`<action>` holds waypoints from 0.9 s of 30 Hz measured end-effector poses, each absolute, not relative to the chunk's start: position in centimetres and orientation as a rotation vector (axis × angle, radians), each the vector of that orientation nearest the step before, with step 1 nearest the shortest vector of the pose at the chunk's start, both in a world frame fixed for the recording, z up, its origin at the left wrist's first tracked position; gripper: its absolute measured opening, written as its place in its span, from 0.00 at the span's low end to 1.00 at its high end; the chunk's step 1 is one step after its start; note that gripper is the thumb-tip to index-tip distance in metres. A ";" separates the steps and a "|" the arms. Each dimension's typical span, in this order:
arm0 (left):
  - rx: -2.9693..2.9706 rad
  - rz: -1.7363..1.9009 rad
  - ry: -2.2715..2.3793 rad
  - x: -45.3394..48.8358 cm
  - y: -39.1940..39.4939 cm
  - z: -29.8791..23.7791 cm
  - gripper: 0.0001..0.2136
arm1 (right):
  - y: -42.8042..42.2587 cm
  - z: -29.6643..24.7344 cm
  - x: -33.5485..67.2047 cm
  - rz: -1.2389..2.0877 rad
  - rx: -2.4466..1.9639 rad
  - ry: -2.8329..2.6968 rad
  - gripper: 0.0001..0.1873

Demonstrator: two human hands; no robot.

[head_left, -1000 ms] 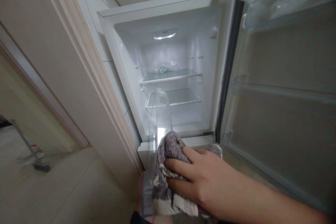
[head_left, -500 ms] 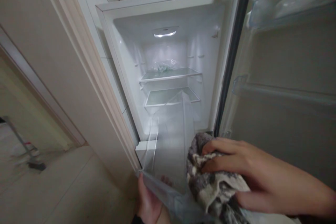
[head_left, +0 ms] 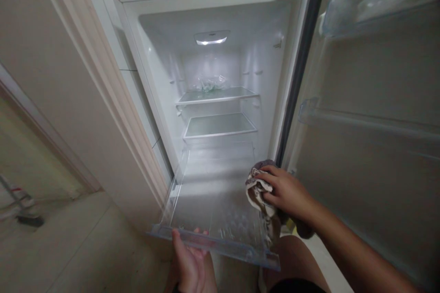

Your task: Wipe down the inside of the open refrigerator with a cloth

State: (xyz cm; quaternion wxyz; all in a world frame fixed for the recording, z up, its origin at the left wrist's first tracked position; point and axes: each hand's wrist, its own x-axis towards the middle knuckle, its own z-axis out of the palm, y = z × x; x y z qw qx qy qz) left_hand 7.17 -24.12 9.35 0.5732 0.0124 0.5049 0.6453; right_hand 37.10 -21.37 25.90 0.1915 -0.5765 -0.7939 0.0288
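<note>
A clear plastic fridge drawer (head_left: 220,183) is held out in front of the open fridge. My left hand (head_left: 190,261) grips its front edge from below, thumb over the rim and fingers beneath. My right hand (head_left: 280,187) is closed round a crumpled, grey-and-cream patterned cloth (head_left: 259,192). The cloth lies against the drawer's right side wall, and part of it hangs down beside the drawer. Small marks or drops show on the drawer's bottom near the front.
The fridge (head_left: 147,73) holds two glass shelves, with a clear plastic bag (head_left: 212,83) on the upper shelf (head_left: 220,94). To the right stands the open fridge door (head_left: 360,78) with clear racks. A door frame (head_left: 103,100) borders the left. A broom (head_left: 29,217) rests on the floor.
The drawer has gone from steeply tilted to flatter, its front edge now across the view. My right hand and the cloth have moved away from me along its right side.
</note>
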 end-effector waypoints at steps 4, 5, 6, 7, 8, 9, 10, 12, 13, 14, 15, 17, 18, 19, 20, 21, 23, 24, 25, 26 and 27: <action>0.018 1.517 1.178 7.4 -24.0 8.3 0.30 | -19.9 24.5 35.6 -0.003 -1.791 -2.251 0.24; 0.019 1.523 1.171 7.5 -24.0 8.1 0.29 | -19.7 24.2 35.1 -0.019 -1.821 -2.266 0.23; 0.024 1.527 1.162 7.5 -23.9 8.0 0.27 | -19.5 23.9 34.7 -0.033 -1.843 -2.272 0.23; 0.031 1.524 1.155 7.6 -23.9 8.0 0.26 | -19.4 23.6 34.3 -0.042 -1.855 -2.273 0.23; 0.040 1.517 1.155 7.7 -23.9 7.9 0.26 | -19.3 23.3 34.1 -0.043 -1.856 -2.271 0.23; 0.049 1.512 1.159 7.7 -23.9 7.8 0.26 | -19.2 23.0 33.8 -0.037 -1.852 -2.267 0.23; 0.054 1.509 1.168 7.7 -23.8 7.7 0.26 | -19.2 22.8 33.7 -0.023 -1.842 -2.267 0.22; 0.044 1.518 1.186 7.7 -23.8 7.2 0.27 | -19.1 22.3 33.5 0.009 -1.805 -2.295 0.21; 0.032 1.529 1.192 7.7 -23.7 6.8 0.28 | -19.2 22.0 33.5 0.016 -1.779 -2.325 0.20; 0.017 1.537 1.196 7.7 -23.6 6.4 0.28 | -19.2 21.6 33.4 0.015 -1.744 -2.364 0.19; 0.005 1.540 1.197 7.6 -23.6 5.9 0.29 | -19.3 21.0 33.3 0.007 -1.694 -2.413 0.18; 0.002 1.544 1.195 7.6 -23.4 4.8 0.29 | -19.4 19.5 33.1 -0.034 -1.563 -2.517 0.16; -0.002 1.542 1.197 7.6 -23.4 4.3 0.28 | -19.4 18.5 33.0 -0.060 -1.497 -2.559 0.16; -0.011 1.543 1.194 7.6 -23.4 3.8 0.27 | -19.3 17.4 33.0 -0.080 -1.442 -2.593 0.16; -0.028 1.546 1.181 7.6 -23.4 3.4 0.27 | -19.1 16.3 33.1 -0.094 -1.409 -2.614 0.16; -0.051 1.548 1.158 7.7 -23.4 3.2 0.26 | -18.8 15.2 33.2 -0.099 -1.403 -2.624 0.15; -0.106 1.547 1.107 7.7 -23.5 2.9 0.25 | -18.1 13.5 33.5 -0.095 -1.445 -2.624 0.14; -0.123 1.547 1.084 7.8 -23.6 2.8 0.24 | -17.7 13.0 33.7 -0.098 -1.475 -2.616 0.15; -0.128 1.545 1.065 7.8 -23.6 2.7 0.23 | -17.2 12.6 33.8 -0.110 -1.504 -2.602 0.16; -0.124 1.543 1.052 7.9 -23.6 2.7 0.21 | -16.8 12.5 33.9 -0.131 -1.533 -2.586 0.18; -0.109 1.542 1.036 8.0 -23.7 2.6 0.18 | -16.3 12.5 33.9 -0.157 -1.562 -2.571 0.20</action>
